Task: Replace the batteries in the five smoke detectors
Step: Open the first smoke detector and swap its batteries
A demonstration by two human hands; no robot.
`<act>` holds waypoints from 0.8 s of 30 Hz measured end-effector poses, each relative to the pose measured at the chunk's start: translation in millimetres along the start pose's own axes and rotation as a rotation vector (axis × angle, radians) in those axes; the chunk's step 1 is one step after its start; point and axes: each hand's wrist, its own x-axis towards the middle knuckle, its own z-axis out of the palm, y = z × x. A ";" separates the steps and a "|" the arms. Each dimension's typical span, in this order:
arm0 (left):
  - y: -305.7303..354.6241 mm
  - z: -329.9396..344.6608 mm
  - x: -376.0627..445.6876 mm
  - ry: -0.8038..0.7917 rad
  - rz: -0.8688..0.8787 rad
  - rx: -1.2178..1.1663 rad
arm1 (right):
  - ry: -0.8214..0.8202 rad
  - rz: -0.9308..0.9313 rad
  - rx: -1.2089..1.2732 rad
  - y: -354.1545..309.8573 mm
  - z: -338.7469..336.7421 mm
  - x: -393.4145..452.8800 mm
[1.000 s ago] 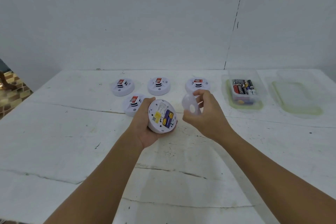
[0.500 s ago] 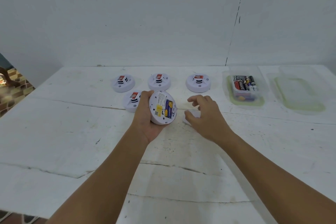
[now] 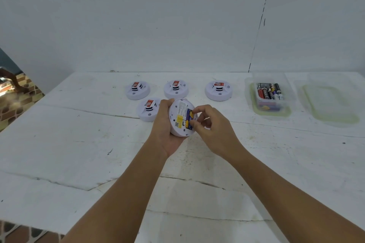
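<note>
L grip (image 3: 165,124) holds detector (image 3: 180,118) w/ batteries (image 3: 189,119) exposed

White detectors (image 3: 218,90) with red labels and black slots. Yellow sticker (image 3: 179,119) and blue-and-yellow batteries (image 3: 188,117) on the white underside of the held one (image 3: 180,117). Black, red and blue batteries in a clear tub (image 3: 269,94) with a greenish rim. White, cracked desk (image 3: 79,144); white wall (image 3: 158,16).
</note>
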 end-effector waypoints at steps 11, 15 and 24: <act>-5.1 -0.1 2.6 -0.032 -0.006 -0.006 | -0.055 -0.004 0.008 3.4 1.6 2.1; -6.1 -1.3 4.8 -0.065 -0.021 -0.013 | -0.017 -0.026 0.007 4.9 1.3 0.7; -9.7 -2.8 11.7 -0.100 -0.041 -0.020 | 0.002 -0.019 0.013 10.8 2.2 1.6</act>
